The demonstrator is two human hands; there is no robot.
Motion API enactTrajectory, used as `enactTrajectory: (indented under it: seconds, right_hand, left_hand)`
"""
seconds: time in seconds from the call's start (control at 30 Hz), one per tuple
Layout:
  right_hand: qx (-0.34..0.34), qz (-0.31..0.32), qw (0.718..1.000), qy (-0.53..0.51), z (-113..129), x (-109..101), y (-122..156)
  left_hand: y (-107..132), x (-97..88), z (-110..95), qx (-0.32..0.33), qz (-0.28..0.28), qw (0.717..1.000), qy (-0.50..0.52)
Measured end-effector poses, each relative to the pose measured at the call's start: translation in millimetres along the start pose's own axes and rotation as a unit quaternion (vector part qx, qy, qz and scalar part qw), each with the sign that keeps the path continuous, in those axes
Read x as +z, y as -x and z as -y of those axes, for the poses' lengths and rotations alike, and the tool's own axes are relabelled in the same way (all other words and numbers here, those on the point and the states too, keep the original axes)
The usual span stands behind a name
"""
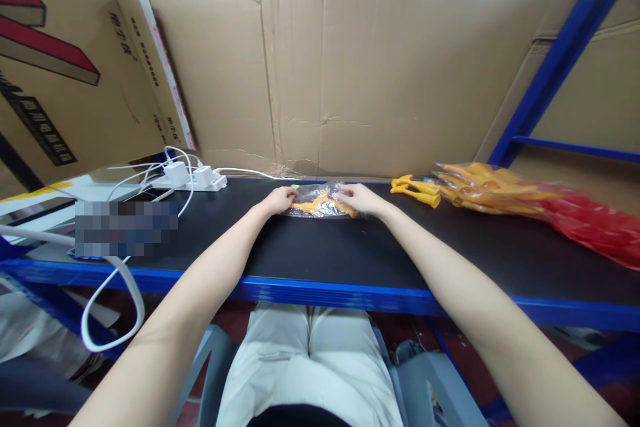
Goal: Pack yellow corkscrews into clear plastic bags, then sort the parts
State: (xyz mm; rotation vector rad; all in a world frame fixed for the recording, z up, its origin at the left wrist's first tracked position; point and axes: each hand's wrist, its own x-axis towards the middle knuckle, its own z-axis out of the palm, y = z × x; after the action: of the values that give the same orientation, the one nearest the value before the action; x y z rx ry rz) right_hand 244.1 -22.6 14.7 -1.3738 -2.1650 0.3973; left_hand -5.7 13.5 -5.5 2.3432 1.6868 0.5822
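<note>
Clear bag [325, 213] pinched at both ends

The left grip [279, 201] pinches its left end and the right grip [367, 199] pinches its right end, fingers closed on the plastic. Between them, inside the shiny, crinkly bag, is an orange thing [320, 202] with bent, skinny parts. Black, flat desk [325, 247] is under both grips. Right of the right grip are loose orange pieces [427, 195], then a see-through bag of orange pieces [480, 190]. Left of the left grip, a brown cardboard box [95, 127] has black Chinese writing, too blurry to read.

Free tabletop [330, 247] before hands [278, 201], cardboard wall [380, 80] behind, plugs [176, 175] left, stuffed bag [485, 192] right
</note>
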Motion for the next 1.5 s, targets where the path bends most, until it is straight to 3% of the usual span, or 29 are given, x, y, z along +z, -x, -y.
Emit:
enactTrajectory:
  seconds: [0.17, 0.27, 0.37, 0.47, 0.57, 0.63, 0.73, 0.9, 1.03, 1.23, 1.5]
  right_hand:
    - [0.073, -0.035, 0.997, -0.006, -7.0, -14.3, -2.0]
    - [0.063, -0.046, 0.997, -0.024, -5.8, -20.8, 0.5]
    - [0.033, 0.05, 0.998, 0.015, -0.1, -26.1, 6.4]
    - [0.054, 0.158, 0.984, 0.058, 5.2, -29.7, 12.0]
    - [0.082, 0.19, 0.977, 0.052, 7.1, -27.6, 13.9]
    - [0.086, 0.173, 0.98, 0.051, 7.5, -22.0, 13.2]
    - [0.093, 0.091, 0.99, 0.051, 7.9, -8.8, 10.8]
    - [0.053, -0.03, 0.996, -0.058, 6.1, 12.6, 3.9]
    - [0.061, -0.041, 0.988, -0.139, 4.1, 20.3, 0.9]
    - [0.09, -0.044, 0.98, -0.174, 3.6, 24.0, 2.0]
    - [0.119, -0.063, 0.965, -0.223, 7.6, 25.2, 0.0]
  left_hand:
    - [1.2, -1.9, -2.2, 0.008, -0.002, 1.0, -0.026]
    - [1.4, -2.2, -2.6, 0.007, 0.0, 1.0, -0.029]
    - [1.6, -1.9, -2.1, 0.007, -0.005, 1.0, -0.024]
    - [2.3, -1.8, -1.8, 0.011, -0.008, 1.0, -0.019]
    - [3.2, -2.2, -1.7, 0.009, -0.006, 1.0, -0.01]
    - [3.6, -2.5, -1.4, 0.007, -0.005, 1.0, 0.001]
    - [3.4, -1.6, -0.3, 0.021, -0.005, 0.999, 0.024]
    - [0.0, 5.0, 0.6, 0.034, 0.0, 0.995, 0.094]
    - [-6.2, 11.4, 1.9, 0.012, -0.022, 0.989, 0.146]
    - [-12.9, 16.4, 7.1, 0.005, -0.036, 0.983, 0.179]
    - [-5.0, 11.8, 1.7, 0.047, -0.003, 0.992, 0.117]
